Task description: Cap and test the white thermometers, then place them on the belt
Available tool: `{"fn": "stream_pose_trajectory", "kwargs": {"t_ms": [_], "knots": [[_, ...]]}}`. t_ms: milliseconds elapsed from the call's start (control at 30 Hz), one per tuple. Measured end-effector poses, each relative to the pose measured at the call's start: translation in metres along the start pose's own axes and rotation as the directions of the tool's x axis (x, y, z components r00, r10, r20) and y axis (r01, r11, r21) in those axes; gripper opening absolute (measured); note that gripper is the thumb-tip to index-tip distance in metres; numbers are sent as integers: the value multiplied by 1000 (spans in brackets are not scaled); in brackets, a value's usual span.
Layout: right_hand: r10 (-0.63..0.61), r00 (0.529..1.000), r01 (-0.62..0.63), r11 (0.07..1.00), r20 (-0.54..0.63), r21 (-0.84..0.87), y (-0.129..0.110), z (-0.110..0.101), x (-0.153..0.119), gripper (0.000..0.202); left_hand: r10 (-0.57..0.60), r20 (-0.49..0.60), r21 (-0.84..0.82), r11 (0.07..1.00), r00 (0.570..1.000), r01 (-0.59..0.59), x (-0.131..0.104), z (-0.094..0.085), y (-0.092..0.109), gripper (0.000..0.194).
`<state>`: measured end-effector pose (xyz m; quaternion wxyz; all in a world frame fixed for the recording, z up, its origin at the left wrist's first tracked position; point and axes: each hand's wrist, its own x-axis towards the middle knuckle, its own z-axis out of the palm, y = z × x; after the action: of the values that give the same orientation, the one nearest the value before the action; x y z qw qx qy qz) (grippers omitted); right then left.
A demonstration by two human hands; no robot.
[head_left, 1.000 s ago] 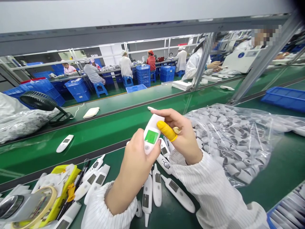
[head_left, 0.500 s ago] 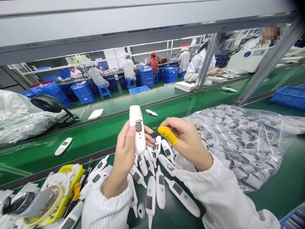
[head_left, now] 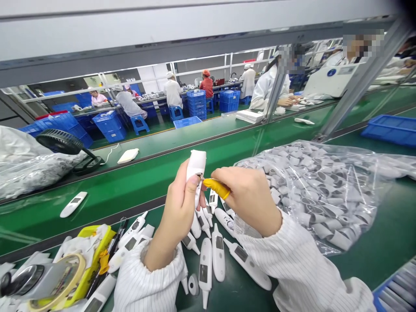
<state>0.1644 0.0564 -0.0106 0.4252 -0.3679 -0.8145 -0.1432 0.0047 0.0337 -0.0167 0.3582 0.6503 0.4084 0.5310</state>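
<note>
My left hand [head_left: 180, 199] is closed around a white ear thermometer [head_left: 196, 162], tilted, with its back opening facing me. My right hand [head_left: 248, 195], wearing a yellow finger cot [head_left: 217, 187], pinches a thin metal piece [head_left: 202, 178]. Its tip reaches the opening; most of this piece is hidden in my fingers. Below my hands, several more ear thermometers [head_left: 219, 253] lie on the green bench, most with grey display windows up. A small white oval part [head_left: 193, 284] rests among them.
To the right lies a clear bag of grey-white curved parts [head_left: 325, 195]. A yellow tray [head_left: 100, 251] and a tape dispenser [head_left: 32, 281] sit at left. Beyond runs a green conveyor belt [head_left: 130, 186] carrying a thermometer [head_left: 73, 204]. A black fan [head_left: 65, 141] and co-workers are further back.
My right hand has moved left to the thermometer, bringing the thin piece to its opening. My left hand has shifted slightly right and turned the thermometer. The view has shifted a little.
</note>
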Motion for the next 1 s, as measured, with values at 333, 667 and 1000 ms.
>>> {"fn": "stream_pose_trajectory", "kwargs": {"t_ms": [333,667,1000], "knots": [[37,999,-53,850,40,524,7,8,5,21,-197,204,-497,823,959,275,6,-9,9,30],[-141,961,236,867,-239,439,7,5,5,16,-139,445,-613,673,885,414,6,-4,8,42],[37,931,151,868,-364,474,-6,-1,-2,17,-174,274,-530,793,946,300,-8,-1,15,61]]}}
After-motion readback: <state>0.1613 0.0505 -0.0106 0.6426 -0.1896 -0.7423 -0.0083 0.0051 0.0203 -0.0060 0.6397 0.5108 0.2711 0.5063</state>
